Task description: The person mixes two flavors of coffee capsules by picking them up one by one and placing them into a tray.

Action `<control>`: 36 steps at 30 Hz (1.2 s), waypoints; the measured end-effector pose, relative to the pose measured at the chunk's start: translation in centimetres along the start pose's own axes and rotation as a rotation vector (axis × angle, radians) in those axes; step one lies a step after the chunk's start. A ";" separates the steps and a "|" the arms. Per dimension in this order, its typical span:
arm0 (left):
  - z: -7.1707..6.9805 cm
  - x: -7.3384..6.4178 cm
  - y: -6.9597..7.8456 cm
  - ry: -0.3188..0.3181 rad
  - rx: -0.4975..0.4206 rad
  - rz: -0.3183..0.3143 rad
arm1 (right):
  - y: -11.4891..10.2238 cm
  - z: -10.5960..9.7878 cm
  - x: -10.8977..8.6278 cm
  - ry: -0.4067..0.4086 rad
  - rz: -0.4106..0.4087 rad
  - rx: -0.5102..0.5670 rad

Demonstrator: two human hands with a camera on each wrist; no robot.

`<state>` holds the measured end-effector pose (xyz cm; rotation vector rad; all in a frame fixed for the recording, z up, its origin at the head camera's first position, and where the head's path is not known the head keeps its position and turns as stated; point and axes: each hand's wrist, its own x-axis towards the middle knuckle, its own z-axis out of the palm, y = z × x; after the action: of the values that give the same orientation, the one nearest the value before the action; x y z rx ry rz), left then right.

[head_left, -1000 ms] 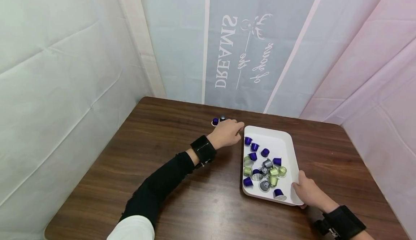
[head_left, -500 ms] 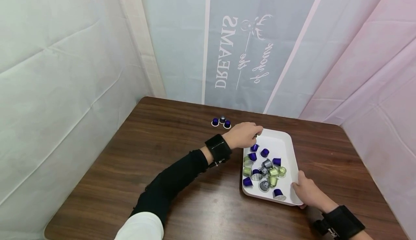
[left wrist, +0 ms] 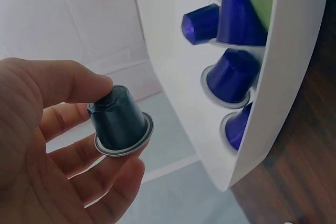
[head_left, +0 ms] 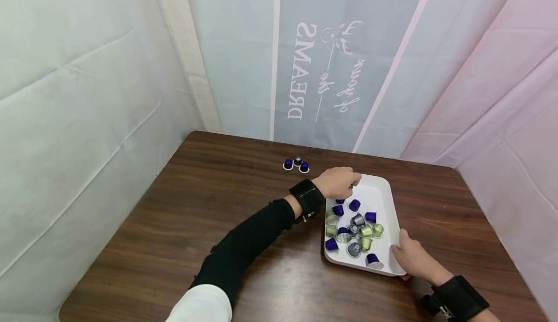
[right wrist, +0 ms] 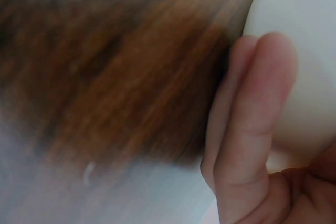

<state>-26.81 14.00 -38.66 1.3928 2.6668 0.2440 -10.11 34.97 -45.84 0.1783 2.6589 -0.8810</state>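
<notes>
My left hand [head_left: 336, 182] is over the far left corner of a white tray [head_left: 379, 191]. Between thumb and fingers it pinches a dark teal-grey coffee capsule [left wrist: 119, 121], seen clearly in the left wrist view. Inside the tray lie several blue capsules [head_left: 354, 205], green capsules [head_left: 365, 243] and grey capsules [head_left: 354, 249], some tipped on their sides. My right hand [head_left: 414, 256] grips the tray's near right edge, its fingers [right wrist: 257, 93] against the outer wall in the right wrist view. Part of the tray's left side is hidden under the left hand.
Near the table's far edge, a small cluster stands left of the tray: a left blue capsule [head_left: 288, 164], a right blue capsule [head_left: 304, 167] and a grey capsule [head_left: 298, 160]. The brown wooden table [head_left: 209, 191] is enclosed by cloth curtains [head_left: 244, 70].
My left hand has moved right, from beside the small cluster to over the tray's corner, uncovering the cluster's right blue capsule. The right hand and the tray stay in place.
</notes>
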 end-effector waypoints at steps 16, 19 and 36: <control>2.0 1.8 1.0 -0.014 -0.027 -0.043 | 0.2 0.1 0.5 0.012 -0.012 -0.009; 2.3 2.0 1.0 -0.005 -0.035 -0.040 | 0.2 0.1 0.5 0.017 -0.013 -0.003; -0.1 -0.3 -6.3 0.021 -0.038 -0.198 | 0.3 0.1 0.1 0.015 0.004 -0.018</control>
<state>-31.72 10.23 -39.82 1.1117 2.7761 0.2877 -10.16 35.12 -46.11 0.1859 2.6781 -0.8577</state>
